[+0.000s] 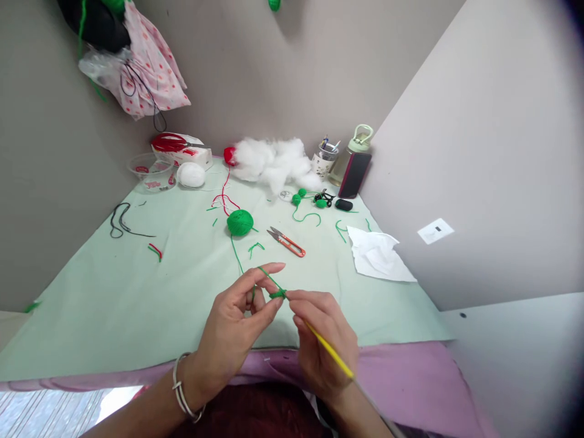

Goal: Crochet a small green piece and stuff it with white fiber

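My left hand (239,313) pinches a small piece of green crochet work (277,294) between thumb and fingers. Over its raised index finger runs a strand of green yarn (270,277). My right hand (326,340) is closed around a crochet hook (329,350) with a yellow handle; the hook's tip meets the green piece, partly hidden by the fingers. A green yarn ball (239,223) lies ahead of my left hand, its strand leading down towards that hand. Orange-handled thread snips (287,242) rest on the cloth beyond both hands.
White stuffing (274,163) lies by the back wall, near a red yarn ball (229,156). To the right are a phone (354,175), a bottle (349,155) and white paper (378,254). A clear plastic tub (152,176) and white yarn ball (191,175) stand left.
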